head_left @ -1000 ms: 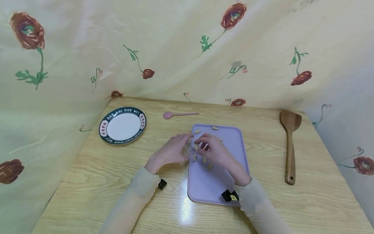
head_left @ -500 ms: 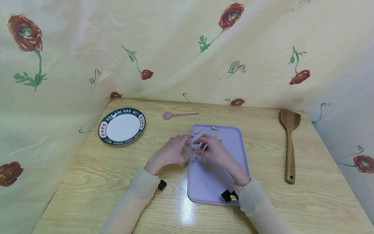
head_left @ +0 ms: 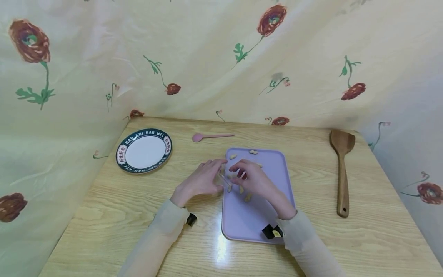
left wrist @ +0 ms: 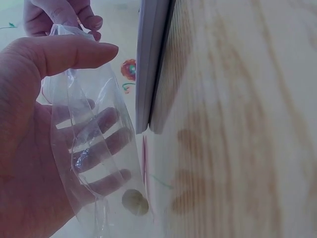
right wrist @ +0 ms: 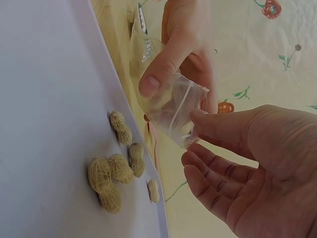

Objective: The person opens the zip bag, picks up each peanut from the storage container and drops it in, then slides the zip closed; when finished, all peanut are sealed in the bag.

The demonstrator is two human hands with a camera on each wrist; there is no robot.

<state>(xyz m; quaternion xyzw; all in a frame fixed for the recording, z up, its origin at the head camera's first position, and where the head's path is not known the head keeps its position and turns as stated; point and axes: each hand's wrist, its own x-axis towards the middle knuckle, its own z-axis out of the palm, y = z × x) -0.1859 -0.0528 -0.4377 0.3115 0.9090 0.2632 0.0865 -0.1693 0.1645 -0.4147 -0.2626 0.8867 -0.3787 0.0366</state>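
A clear plastic zip bag (right wrist: pixel 171 111) is between my two hands over the left side of a purple tray (head_left: pixel 256 219). My left hand (head_left: pixel 202 179) holds the bag with the thumb on one face and the fingers behind it. At the bag's zip end, my right hand (right wrist: pixel 252 158) pinches the edge between thumb and fingertips. Down in the bag a peanut (left wrist: pixel 134 202) shows through the film in the left wrist view. Several unshelled peanuts (right wrist: pixel 104 184) lie on the tray just below the hands.
A white plate with a dark lettered rim (head_left: pixel 167 140) stands at the back left. Behind the tray lies a pink spoon (head_left: pixel 198 137). On the right rests a wooden spatula (head_left: pixel 342 165). Flowered cloth (head_left: pixel 207 57) hangs along the table's back edge.
Both hands stay almost in place at the bag. The head view has shifted very slightly; the peanuts on the tray lie as before.
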